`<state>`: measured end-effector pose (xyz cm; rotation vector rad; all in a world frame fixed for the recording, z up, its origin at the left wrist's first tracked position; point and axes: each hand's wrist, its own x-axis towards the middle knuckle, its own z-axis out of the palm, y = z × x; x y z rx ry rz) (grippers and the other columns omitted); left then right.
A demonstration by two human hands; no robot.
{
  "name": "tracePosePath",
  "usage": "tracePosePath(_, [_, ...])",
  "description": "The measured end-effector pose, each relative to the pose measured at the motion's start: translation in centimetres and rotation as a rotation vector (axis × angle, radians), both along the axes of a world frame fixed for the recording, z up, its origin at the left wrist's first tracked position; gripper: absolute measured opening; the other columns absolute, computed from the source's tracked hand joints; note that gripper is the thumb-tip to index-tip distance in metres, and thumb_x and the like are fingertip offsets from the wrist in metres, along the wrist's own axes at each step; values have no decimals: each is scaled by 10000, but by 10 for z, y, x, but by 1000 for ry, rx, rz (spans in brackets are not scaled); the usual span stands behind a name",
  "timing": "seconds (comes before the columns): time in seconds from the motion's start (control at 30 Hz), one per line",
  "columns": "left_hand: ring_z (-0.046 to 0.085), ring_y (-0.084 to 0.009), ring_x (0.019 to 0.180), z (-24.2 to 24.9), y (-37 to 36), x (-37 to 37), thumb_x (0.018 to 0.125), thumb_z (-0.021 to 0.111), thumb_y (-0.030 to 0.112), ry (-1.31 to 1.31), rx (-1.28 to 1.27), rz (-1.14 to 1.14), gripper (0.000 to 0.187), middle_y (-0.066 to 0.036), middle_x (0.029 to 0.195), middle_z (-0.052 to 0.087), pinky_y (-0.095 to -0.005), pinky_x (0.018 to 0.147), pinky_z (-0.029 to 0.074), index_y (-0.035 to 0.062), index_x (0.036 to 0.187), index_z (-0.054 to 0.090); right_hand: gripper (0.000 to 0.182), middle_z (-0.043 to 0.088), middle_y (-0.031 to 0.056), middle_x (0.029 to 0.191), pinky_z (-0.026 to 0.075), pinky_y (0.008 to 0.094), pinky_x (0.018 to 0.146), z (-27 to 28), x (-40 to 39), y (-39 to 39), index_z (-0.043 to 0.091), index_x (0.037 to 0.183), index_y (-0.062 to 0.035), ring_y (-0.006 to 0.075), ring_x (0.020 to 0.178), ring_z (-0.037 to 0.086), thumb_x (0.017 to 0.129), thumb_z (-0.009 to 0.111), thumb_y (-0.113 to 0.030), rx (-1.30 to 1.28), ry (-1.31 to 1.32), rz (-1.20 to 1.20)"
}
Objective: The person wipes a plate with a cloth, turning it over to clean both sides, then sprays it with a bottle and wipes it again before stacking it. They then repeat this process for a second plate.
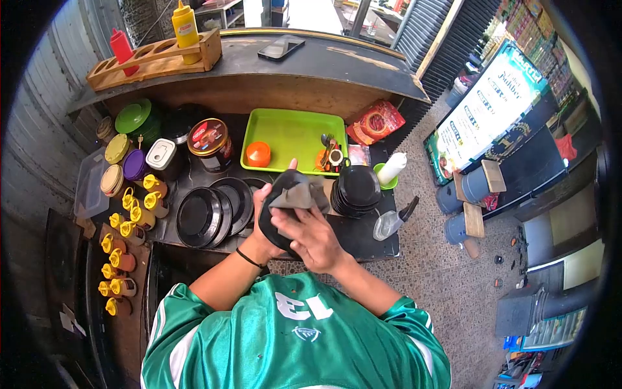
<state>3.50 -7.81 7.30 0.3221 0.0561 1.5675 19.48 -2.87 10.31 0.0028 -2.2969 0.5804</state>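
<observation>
A black plate is in my left hand, tilted up in front of my chest, with the fingers round its left edge. My right hand presses a grey cloth against the plate's face. Left of my hands, several black plates lie overlapping on the dark counter. To the right stands a stack of black plates or bowls. Behind the hands is a green tray holding an orange bowl and some cutlery.
Yellow-capped bottles and lidded jars crowd the left side. A clear spray bottle lies at the counter's right end, near a white bottle. A raised shelf holds a phone and a wooden sauce rack.
</observation>
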Motion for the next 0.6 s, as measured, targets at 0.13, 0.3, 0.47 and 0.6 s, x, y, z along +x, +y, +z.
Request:
tracePosePath(0.13, [570, -290, 1400, -15, 6, 9, 1049, 515, 521, -120, 15, -125, 757, -143, 1530, 588, -532, 1193, 453, 214, 1717, 337, 481, 651, 148, 1521, 212, 604, 1314, 2, -7, -15, 576, 1540, -57, 382, 1502, 528, 1085, 560, -210, -7, -44, 193])
tracePosePath(0.3, [501, -322, 1478, -8, -1, 14, 1014, 462, 677, -148, 131, -238, 850, -132, 1622, 502, -527, 1251, 372, 218, 1718, 331, 517, 525, 38, 1665, 175, 591, 1332, 10, -20, 12, 558, 1582, -141, 239, 1603, 394, 1084, 552, -278, 203, -248, 39])
tracePosePath(0.47, [415, -361, 1576, -2, -4, 14, 971, 395, 873, -168, 284, -386, 993, -119, 1738, 396, -520, 1323, 270, 223, 1719, 323, 467, 487, 81, 1686, 186, 616, 1316, 2, -28, 42, 583, 1569, -204, 299, 1596, 391, 1146, 454, -351, -14, -269, -198])
tracePosePath(0.6, [597, -396, 1420, -2, -6, 14, 965, 457, 809, -112, -231, -286, 940, -207, 1614, 542, -577, 1192, 469, 150, 1635, 477, 488, 508, 241, 1627, 292, 537, 1289, -15, -29, 39, 653, 1488, -109, 396, 1565, 414, 1179, 403, -392, -297, -262, -594])
